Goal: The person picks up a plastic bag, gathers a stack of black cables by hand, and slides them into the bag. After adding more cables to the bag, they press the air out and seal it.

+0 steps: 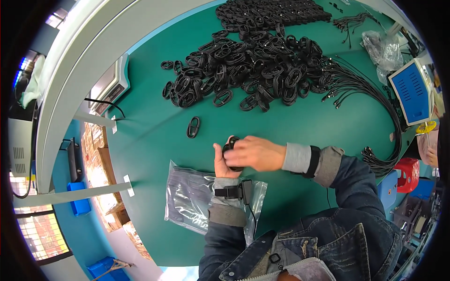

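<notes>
A coiled black cable (228,147) lies in my left hand (222,165), palm up with the thumb raised beside it. My right hand (258,153) reaches in from the right, its fingers curled over the coil and slightly blurred. The hands cover much of the coil, so I cannot tell whether it is one cable or more. Under my left wrist lies a clear plastic bag (185,194) on the green table (145,187). A single coiled cable (193,127) rests just beyond my left hand, apart from the large pile of coiled cables (253,65).
Loose uncoiled cables (370,86) sweep down the right side. A blue-fronted box (410,91) and crumpled clear plastic (384,49) stand at the far right. A white frame (70,93) arches over the left, near a light-coloured device (110,84). A red stool (407,174) is beside the table.
</notes>
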{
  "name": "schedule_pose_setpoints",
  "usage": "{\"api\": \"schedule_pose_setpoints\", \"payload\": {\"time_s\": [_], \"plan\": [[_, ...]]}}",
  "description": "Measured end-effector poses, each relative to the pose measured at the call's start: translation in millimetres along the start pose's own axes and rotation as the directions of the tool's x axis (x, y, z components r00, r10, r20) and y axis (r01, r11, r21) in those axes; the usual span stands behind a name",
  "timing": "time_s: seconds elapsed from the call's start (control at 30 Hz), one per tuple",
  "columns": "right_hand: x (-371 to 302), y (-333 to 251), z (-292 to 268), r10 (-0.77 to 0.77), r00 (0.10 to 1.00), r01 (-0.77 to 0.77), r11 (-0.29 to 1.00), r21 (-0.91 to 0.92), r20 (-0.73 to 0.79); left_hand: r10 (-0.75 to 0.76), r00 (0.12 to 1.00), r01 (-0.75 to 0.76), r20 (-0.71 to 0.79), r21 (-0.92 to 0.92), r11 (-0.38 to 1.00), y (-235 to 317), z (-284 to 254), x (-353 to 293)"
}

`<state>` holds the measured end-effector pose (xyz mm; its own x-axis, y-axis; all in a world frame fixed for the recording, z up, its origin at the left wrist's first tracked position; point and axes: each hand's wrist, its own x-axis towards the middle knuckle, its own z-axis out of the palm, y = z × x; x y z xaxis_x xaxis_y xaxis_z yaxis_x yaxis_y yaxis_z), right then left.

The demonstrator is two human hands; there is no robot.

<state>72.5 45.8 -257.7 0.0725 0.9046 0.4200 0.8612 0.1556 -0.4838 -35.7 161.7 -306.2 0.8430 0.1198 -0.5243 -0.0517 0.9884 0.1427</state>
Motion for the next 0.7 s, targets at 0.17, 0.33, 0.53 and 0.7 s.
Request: {"api": "schedule_pose_setpoints", "payload": {"time_s": [0.17,0.33,0.53,0.7], "plan": [[6,16,-8,0.199,0.98,-0.136,0.695,0.706,-0.007,-0.018,0.97,-0.004,0.242,0.09,0.996,6,-25,6],[16,87,36,0.642,0.707,-0.7,0.695,-0.163,-0.298,-0.103,0.938,0.126,0.332,-0.05,0.991,10,-30,14],[-21,75,46,0.462,0.851,-0.516,0.824,-0.233,-0.249,-0.113,0.972,0.134,0.206,-0.091,0.987,13,-47,24],[-23,12,-1,0.253,0.961,-0.225,0.949,0.22,-0.113,-0.027,0.99,0.02,0.139,0.048,0.999,-1,-23,11]]}}
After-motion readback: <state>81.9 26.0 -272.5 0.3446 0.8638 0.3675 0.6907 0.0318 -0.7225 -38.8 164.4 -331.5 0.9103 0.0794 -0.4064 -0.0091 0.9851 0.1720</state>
